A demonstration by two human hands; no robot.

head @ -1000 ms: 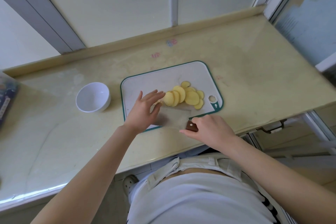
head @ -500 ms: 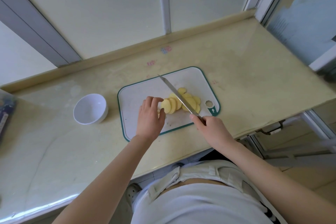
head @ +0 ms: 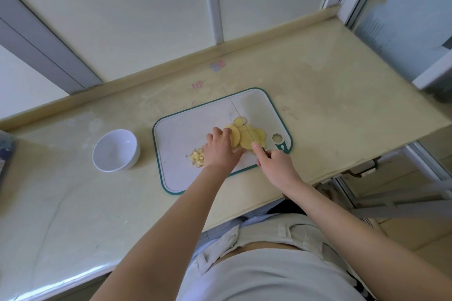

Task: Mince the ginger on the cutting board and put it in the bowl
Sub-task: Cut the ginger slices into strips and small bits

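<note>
The left hand [head: 220, 151] holds down the fanned ginger slices [head: 247, 138] with curled fingers, on the white cutting board [head: 186, 129]. The right hand [head: 276, 166] grips the knife [head: 236, 111], forefinger along its spine, with the blade edge-down across the slices. A small minced pile [head: 197, 157] lies beside the left hand. The white bowl [head: 116, 150] stands on the tabletop [head: 318, 105], left of the board.

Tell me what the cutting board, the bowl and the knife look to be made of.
The cutting board is likely plastic: smooth matte white face with a moulded teal rim and hanging hole. The bowl is white and glossy, with soft highlights inside; ceramic or melamine, cannot tell which. The knife shows a thin grey blade seen edge-on, probably steel; its handle is hidden in the right hand.
</note>
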